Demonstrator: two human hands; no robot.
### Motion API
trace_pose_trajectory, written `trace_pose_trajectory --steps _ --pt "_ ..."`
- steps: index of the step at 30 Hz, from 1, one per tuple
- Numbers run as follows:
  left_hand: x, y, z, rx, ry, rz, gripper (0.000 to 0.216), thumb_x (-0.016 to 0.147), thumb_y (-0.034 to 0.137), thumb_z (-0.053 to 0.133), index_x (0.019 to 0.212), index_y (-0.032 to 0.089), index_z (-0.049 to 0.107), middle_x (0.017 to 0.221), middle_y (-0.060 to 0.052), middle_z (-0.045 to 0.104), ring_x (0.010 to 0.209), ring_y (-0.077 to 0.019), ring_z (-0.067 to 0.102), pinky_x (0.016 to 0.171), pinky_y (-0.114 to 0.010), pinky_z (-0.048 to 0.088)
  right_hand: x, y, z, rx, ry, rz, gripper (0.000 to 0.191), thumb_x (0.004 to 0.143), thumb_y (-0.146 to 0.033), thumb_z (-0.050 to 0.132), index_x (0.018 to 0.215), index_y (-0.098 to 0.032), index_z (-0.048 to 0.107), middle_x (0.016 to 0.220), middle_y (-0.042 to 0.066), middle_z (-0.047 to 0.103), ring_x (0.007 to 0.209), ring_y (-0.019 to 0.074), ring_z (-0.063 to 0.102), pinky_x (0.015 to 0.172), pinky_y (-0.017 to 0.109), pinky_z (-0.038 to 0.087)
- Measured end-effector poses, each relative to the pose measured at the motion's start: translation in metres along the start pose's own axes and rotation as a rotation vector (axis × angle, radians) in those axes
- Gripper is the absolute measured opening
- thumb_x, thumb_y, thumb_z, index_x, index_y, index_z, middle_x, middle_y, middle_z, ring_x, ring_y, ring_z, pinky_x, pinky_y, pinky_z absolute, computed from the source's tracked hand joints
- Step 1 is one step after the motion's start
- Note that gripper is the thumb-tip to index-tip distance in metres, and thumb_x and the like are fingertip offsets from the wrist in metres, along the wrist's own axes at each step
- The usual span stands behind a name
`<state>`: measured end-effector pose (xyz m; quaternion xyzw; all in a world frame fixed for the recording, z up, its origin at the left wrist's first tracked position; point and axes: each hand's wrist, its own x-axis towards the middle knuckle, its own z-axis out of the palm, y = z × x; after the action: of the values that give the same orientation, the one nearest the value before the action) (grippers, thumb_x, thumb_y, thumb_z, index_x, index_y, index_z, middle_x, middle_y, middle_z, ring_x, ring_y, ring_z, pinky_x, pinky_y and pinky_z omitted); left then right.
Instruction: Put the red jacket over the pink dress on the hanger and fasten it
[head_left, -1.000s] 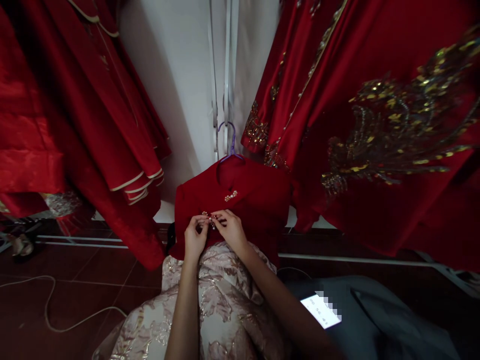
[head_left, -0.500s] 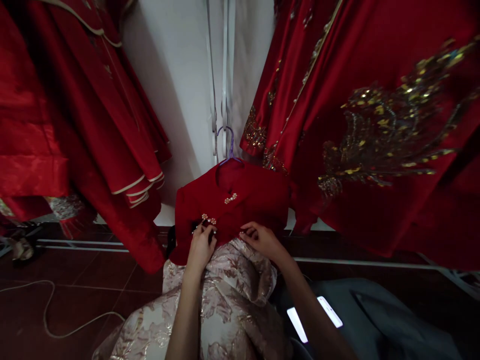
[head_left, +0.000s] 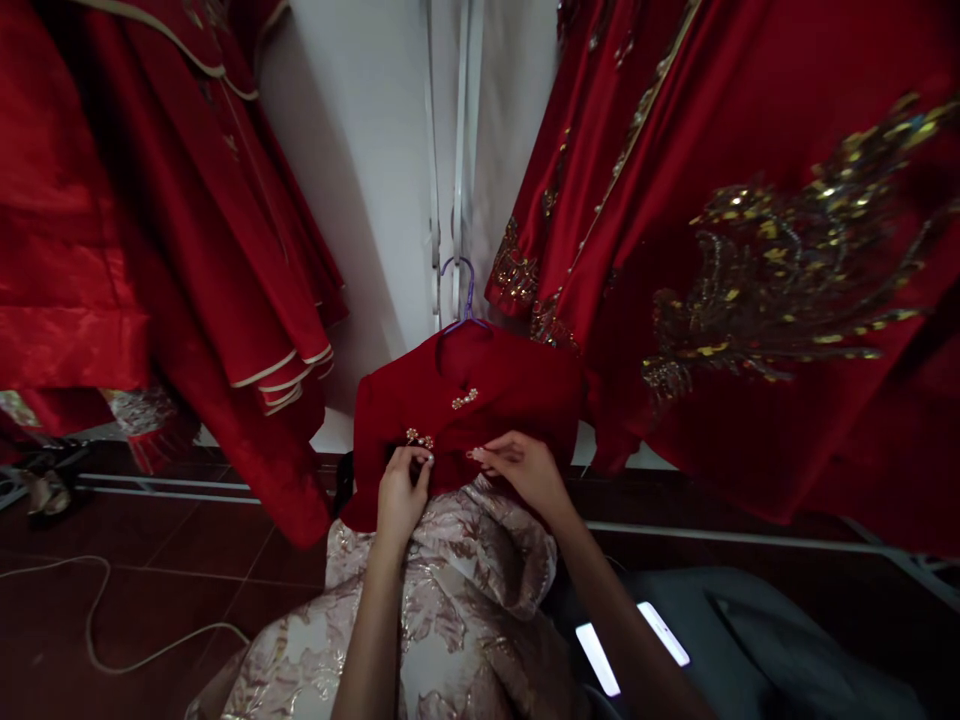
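Note:
A short red jacket (head_left: 517,390) hangs on a purple hanger (head_left: 469,290), with flower-shaped pearl clasps (head_left: 465,399) on its front. My left hand (head_left: 403,492) is closed at the lower front, thumb and forefinger pinching the jacket just below another pearl clasp (head_left: 420,438). A little to the right, my right hand (head_left: 529,472) pinches with its fingertips against the jacket front. Something small and pale shows at those fingertips, too small to make out. Beneath both wrists spreads a pale, shiny patterned fabric (head_left: 450,600).
Red garments (head_left: 187,200) hang at the left, and a red gown with gold sequins (head_left: 795,270) hangs at the right. White rack poles (head_left: 461,150) rise behind the jacket. Two lit screens (head_left: 664,632) glow at lower right. A pale cable (head_left: 161,655) lies on the dark tiled floor.
My right hand has moved slightly left and up over the jacket front, closer to my left hand. My left hand stays pinched at nearly the same spot. The view has shifted slightly.

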<state>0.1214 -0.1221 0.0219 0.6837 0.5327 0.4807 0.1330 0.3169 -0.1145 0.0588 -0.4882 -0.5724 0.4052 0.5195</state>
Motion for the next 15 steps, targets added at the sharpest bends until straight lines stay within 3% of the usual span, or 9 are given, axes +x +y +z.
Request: trace_pose_trajectory --steps 3,7,11,15 --pt "-0.001 0.008 -0.002 -0.083 0.087 -0.012 0.015 0.085 0.028 0.048 0.092 0.019 0.058 0.088 -0.004 0.058 0.078 -0.0149 0.057 0.075 -0.027 0.044 0.006 -0.011 0.023 0.107 -0.056 -0.034 0.031 0.062 -0.04 0.073 0.076 -0.015 0.061 0.072 0.008 0.071 0.064 0.0197 0.068 0.06 0.03 0.057" --pt "-0.007 0.001 0.009 -0.173 0.196 -0.1 0.019 0.082 0.03 0.051 0.094 0.018 0.058 0.084 -0.004 0.06 0.072 -0.0131 0.057 0.067 -0.024 0.046 0.006 0.015 0.06 0.118 -0.03 -0.047 0.033 0.066 -0.044 0.07 0.077 -0.014 0.062 0.07 0.007 0.07 0.063 0.0193 0.068 0.06 0.031 0.057" --pt "-0.01 -0.015 0.021 -0.212 0.157 -0.224 0.019 0.077 0.03 0.056 0.089 0.016 0.059 0.075 -0.002 0.062 0.06 -0.011 0.056 0.055 -0.021 0.044 0.001 0.052 0.083 0.064 0.12 -0.102 0.029 0.074 -0.044 0.063 0.082 -0.016 0.063 0.081 0.008 0.071 0.071 0.0177 0.068 0.062 0.029 0.057" --pt "-0.011 -0.017 0.021 -0.238 0.131 -0.236 0.023 0.072 0.03 0.06 0.09 0.016 0.061 0.075 -0.002 0.066 0.059 -0.0107 0.057 0.054 -0.021 0.045 -0.003 0.062 0.084 0.015 0.126 -0.155 0.027 0.077 -0.042 0.06 0.088 -0.017 0.064 0.089 0.008 0.07 0.076 0.0164 0.066 0.064 0.028 0.056"
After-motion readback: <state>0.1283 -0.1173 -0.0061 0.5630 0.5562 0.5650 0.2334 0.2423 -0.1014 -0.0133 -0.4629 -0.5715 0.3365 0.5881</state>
